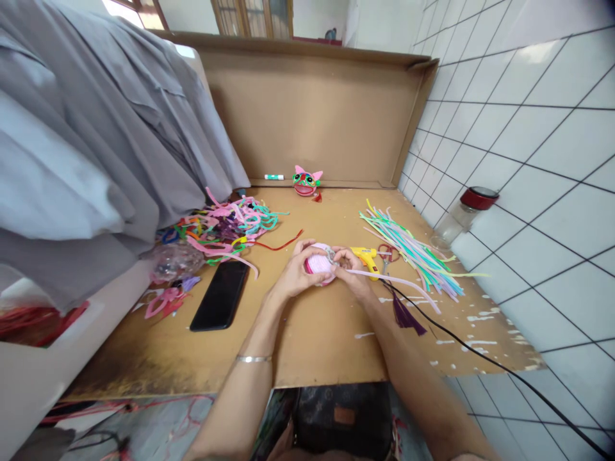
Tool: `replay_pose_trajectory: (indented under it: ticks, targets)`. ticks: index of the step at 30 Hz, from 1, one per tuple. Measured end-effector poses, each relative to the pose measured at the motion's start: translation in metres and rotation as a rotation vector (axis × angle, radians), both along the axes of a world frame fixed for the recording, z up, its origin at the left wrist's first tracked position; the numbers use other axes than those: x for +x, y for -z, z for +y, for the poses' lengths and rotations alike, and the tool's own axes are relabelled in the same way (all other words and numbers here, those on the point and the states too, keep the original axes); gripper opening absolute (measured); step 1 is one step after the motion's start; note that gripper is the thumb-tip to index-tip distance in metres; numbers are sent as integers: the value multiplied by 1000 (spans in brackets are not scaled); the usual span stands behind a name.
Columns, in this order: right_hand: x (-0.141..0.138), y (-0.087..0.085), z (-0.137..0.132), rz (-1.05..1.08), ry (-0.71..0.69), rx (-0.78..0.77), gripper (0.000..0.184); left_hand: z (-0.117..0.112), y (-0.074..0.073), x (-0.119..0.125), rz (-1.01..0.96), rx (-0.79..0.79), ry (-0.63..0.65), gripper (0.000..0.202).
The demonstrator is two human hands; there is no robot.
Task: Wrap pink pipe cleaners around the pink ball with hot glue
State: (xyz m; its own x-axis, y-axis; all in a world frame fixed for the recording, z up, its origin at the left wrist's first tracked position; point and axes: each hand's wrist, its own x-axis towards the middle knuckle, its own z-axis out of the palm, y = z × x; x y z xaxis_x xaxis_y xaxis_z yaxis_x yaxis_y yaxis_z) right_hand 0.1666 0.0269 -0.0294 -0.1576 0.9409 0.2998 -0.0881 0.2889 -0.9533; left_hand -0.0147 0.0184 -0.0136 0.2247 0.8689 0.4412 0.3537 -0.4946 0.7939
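A round pink craft piece [317, 264], wound with pipe cleaner, is held up over the middle of the table. My left hand [300, 269] wraps round its left side with fingers closed on it. At its right edge, my right hand [348, 262] pinches the piece close to a small greyish patch. From under my right fingers a long pink pipe cleaner [398, 277] runs out to the right. Just behind the right hand lies a yellow hot glue gun [368, 259]. Red-handled scissors [387, 254] lie beside it.
Straight pipe cleaners [413, 246] lie at the right, a tangled pile [235, 221] at the left. A black phone [220, 296], purple tassel [405, 314] and black cord [461, 339] flank my arms. A finished animal head [306, 182] and glue stick [273, 177] sit before the cardboard [312, 115].
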Motion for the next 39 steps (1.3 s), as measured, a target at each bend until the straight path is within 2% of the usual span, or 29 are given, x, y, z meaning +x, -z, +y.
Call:
replay_pose_trajectory:
  ticks: [4, 9, 13, 20, 25, 33, 39]
  targets:
    - [1, 1, 1, -5, 8, -5, 27, 0, -1, 0, 19, 15, 2, 47]
    - [1, 1, 2, -17, 17, -5, 29, -4, -5, 0, 116, 37, -60, 47]
    - [1, 1, 1, -9, 13, -26, 28, -7, -7, -1, 125, 28, -24, 46]
    - [0, -1, -2, -17, 39, -16, 22, -10, -6, 6, 140, 31, -42, 68]
    - [-1, -1, -3, -29, 44, 3, 21, -8, 2, 11, 158, 54, -102, 80]
    - [-2, 0, -5, 12, 25, 8, 28, -4, 9, 15, 140, 256, -155, 59]
    - [0, 0, -4, -53, 2, 48, 35, -2, 9, 11, 80, 225, -113, 60]
